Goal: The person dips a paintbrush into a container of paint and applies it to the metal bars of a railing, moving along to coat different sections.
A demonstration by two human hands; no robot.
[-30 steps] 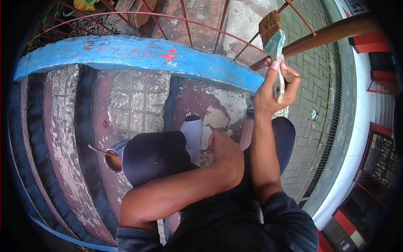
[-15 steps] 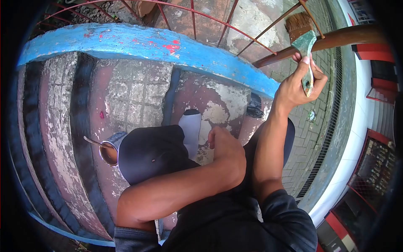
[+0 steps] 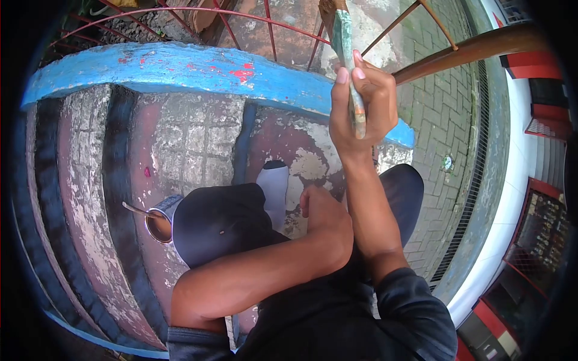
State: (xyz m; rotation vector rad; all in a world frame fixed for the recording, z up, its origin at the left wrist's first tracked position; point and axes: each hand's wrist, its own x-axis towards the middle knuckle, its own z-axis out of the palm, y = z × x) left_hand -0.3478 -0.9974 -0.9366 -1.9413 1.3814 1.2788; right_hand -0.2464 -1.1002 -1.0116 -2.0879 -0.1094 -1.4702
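My right hand grips a paintbrush, its handle worn and paint-stained. The brush points away from me with a green-smeared ferrule, seen nearly edge-on. Its brown bristles reach the top edge of the view, beside the thin curved metal bars. My left hand rests near my lap, fingers loosely curled in, with nothing seen in it. By my bent knee stands a can of brown paint, with a stick leaning in it.
A blue-painted ledge with red patches curves across in front of me. Peeling maroon and grey steps lie to the left. On the right are a brown rail, brick paving and a drain grate.
My right hand has swung left with the paintbrush, away from the brown rail toward the thin bars. The brush has turned edge-on. My left hand stays in place.
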